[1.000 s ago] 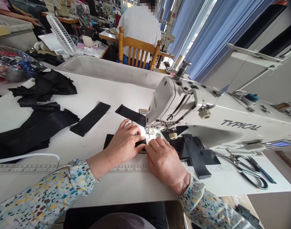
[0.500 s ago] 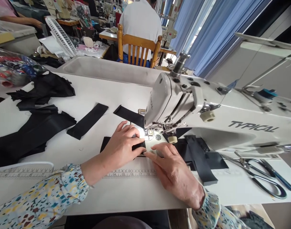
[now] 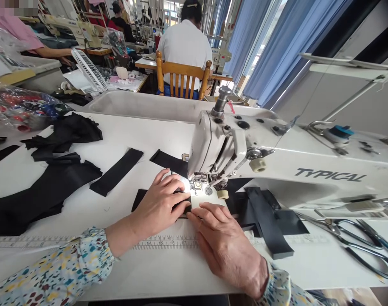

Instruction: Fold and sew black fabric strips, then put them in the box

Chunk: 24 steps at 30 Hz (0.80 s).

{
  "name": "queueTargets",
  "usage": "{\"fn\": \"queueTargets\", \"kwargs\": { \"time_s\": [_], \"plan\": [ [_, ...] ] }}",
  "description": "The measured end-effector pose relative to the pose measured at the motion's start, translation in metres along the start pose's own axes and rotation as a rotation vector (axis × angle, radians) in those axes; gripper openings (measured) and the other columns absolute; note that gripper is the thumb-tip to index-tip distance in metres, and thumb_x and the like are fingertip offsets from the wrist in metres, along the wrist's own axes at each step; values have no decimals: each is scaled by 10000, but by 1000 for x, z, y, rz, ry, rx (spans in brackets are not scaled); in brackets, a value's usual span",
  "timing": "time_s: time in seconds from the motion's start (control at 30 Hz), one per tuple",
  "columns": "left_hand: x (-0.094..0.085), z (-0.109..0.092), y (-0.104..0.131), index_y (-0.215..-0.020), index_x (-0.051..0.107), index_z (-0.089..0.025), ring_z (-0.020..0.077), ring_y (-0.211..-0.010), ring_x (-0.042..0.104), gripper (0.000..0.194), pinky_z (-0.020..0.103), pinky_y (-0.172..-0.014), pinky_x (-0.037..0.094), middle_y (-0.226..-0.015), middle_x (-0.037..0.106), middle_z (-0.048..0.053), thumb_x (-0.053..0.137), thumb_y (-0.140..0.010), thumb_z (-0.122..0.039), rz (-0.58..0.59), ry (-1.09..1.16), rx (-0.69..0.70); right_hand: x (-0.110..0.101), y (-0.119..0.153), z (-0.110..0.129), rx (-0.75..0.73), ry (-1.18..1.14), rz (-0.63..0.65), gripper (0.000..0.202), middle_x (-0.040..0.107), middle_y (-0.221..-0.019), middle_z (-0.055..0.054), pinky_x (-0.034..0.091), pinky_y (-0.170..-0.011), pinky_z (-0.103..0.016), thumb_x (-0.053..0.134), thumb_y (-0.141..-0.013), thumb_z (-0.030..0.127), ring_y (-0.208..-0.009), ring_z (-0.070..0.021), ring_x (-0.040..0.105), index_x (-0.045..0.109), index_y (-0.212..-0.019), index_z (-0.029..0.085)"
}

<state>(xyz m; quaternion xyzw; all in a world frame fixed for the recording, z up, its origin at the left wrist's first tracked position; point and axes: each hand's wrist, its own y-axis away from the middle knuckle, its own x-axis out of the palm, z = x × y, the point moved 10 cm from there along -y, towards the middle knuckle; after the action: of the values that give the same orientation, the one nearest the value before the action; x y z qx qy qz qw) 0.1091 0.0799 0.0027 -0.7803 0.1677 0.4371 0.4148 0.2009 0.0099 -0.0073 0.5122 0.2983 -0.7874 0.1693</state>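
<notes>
My left hand [image 3: 164, 197] lies over a black fabric piece [image 3: 138, 200], fingers bent and pressed on it, just left of the needle area of the white sewing machine [image 3: 311, 157]. The fabric's right edge comes out beside the thumb. At that corner, my right hand [image 3: 227, 238] pinches the edge with thumb and forefinger, its other fingers resting on the machine bed. The hands nearly touch. Part of the fabric is hidden beneath my left hand. A lit spot surrounds the presser foot [image 3: 193, 185].
Black strips [image 3: 117, 172] and a larger black fabric heap [image 3: 47, 182] lie left. More black pieces [image 3: 267, 221] lie under the machine arm, beside scissors [image 3: 362, 250]. A ruler scale [image 3: 165, 243] runs along the front. Beyond a trough [image 3: 136, 104], a person sits on a wooden chair [image 3: 183, 68].
The camera view has tilted up a little, so the scene sits lower. Both hands keep nearly the same place on the fabric beside the needle.
</notes>
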Motion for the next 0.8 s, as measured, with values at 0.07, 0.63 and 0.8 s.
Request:
{"fn": "queueTargets", "kwargs": {
  "time_s": [0.07,0.63,0.8],
  "plan": [
    [0,1,-1,-911,757,-224,237,-1082,610,84,565,-1173,340,-931,687,24,679,-943,-214,-35,-2,-8,0,-1,1,-4,1,13,437,649,-1330,-128,478,-1083,-496,511,-957,115,-1302,-299,527,584,-1386,156],
    [10,-2,-8,-881,667,-181,210,-910,592,196,400,-867,491,-876,680,38,535,-978,-74,-55,9,-28,-5,-3,0,12,-22,14,388,654,-1381,-97,466,-1068,-505,535,-953,157,-1267,-299,560,627,-1330,169],
    [9,-16,-4,-895,665,-173,185,-813,608,287,404,-888,510,-815,679,30,443,-954,0,7,-45,124,-7,-1,1,-1,-28,-20,417,657,-1372,-104,476,-1053,-508,555,-936,157,-1244,-295,571,612,-1349,182]
  ]
}}
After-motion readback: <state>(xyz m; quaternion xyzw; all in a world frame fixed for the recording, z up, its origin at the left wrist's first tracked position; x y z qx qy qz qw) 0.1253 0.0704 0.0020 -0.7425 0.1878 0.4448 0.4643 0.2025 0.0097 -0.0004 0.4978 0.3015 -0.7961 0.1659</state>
